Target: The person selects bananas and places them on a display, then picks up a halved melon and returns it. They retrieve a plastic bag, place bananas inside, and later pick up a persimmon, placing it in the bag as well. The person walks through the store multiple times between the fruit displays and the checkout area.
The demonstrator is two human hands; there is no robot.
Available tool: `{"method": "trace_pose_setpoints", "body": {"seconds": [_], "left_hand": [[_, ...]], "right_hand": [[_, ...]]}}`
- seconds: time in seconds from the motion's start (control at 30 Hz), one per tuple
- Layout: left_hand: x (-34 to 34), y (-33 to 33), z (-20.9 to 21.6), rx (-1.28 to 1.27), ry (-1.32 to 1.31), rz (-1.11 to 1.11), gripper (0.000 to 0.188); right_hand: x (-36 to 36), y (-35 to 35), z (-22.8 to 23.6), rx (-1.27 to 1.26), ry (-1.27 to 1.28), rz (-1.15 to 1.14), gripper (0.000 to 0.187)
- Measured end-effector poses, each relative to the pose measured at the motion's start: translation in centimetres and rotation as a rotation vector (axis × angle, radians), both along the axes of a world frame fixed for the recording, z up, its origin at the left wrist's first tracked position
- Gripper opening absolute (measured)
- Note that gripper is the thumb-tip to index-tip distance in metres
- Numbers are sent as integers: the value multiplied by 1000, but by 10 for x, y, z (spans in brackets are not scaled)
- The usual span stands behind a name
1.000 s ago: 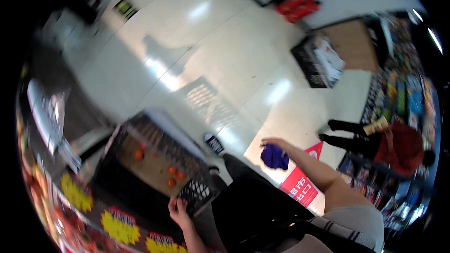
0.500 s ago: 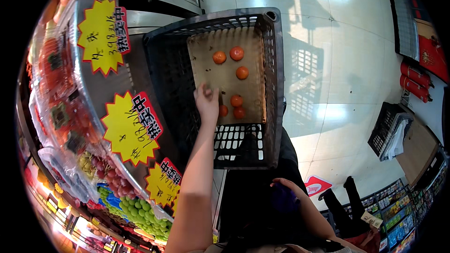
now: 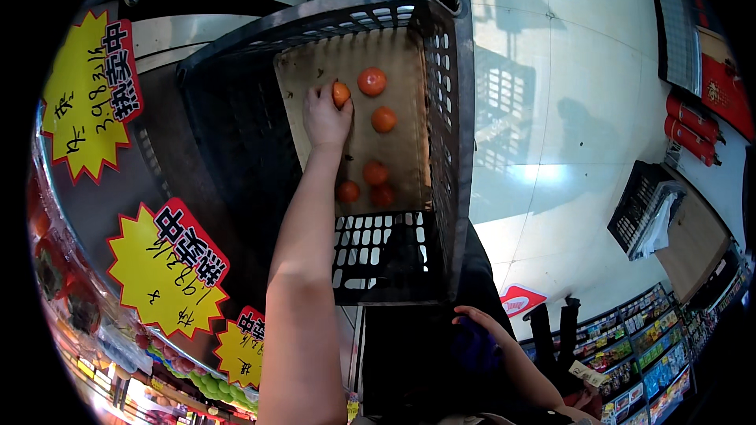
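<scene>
Deep inside a black plastic crate (image 3: 465,149), my left hand (image 3: 324,122) grips a round orange fruit, which looks like a tangerine (image 3: 340,94), between thumb and fingers. Close by lie another tangerine (image 3: 372,81) to the right and one (image 3: 383,120) a little nearer. Three more, one of them a tangerine (image 3: 348,191) at the left, sit at the crate's near end on the brown bottom lining (image 3: 307,71). Low in front of my body, my right hand (image 3: 490,326) is curled round something dark with a violet sheen, too dim to name.
Yellow star-shaped price signs (image 3: 169,271) stand along the metal produce stand (image 3: 98,181) on the left, above wrapped fruit. A dark crate with white bags (image 3: 657,216) sits at the right. Past my right arm are a person's dark legs (image 3: 555,334) and packed shelves (image 3: 638,346).
My left hand has moved farther into the crate and closed on a tangerine. The crate appears larger and shifted left as the view moved. My right hand stays low.
</scene>
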State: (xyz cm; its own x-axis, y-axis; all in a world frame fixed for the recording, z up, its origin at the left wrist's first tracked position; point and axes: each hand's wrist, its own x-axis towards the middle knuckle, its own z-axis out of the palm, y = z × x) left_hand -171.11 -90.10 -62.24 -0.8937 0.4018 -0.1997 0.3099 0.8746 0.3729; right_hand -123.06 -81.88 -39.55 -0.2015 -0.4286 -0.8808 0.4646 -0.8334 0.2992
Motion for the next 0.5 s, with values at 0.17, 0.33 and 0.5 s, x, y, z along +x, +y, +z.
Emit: {"method": "trace_pose_setpoints", "body": {"seconds": [0.17, 0.33, 0.5], "left_hand": [[32, -24, 32, 20, -43, 236, 53], [68, -86, 15, -83, -69, 248, 58], [60, -42, 28, -42, 64, 82, 68]], "right_hand": [[-8, 7, 3, -15, -29, -34, 38], [-5, 7, 1, -1, -3, -17, 38], [0, 11, 1, -7, -25, -45, 38]]}}
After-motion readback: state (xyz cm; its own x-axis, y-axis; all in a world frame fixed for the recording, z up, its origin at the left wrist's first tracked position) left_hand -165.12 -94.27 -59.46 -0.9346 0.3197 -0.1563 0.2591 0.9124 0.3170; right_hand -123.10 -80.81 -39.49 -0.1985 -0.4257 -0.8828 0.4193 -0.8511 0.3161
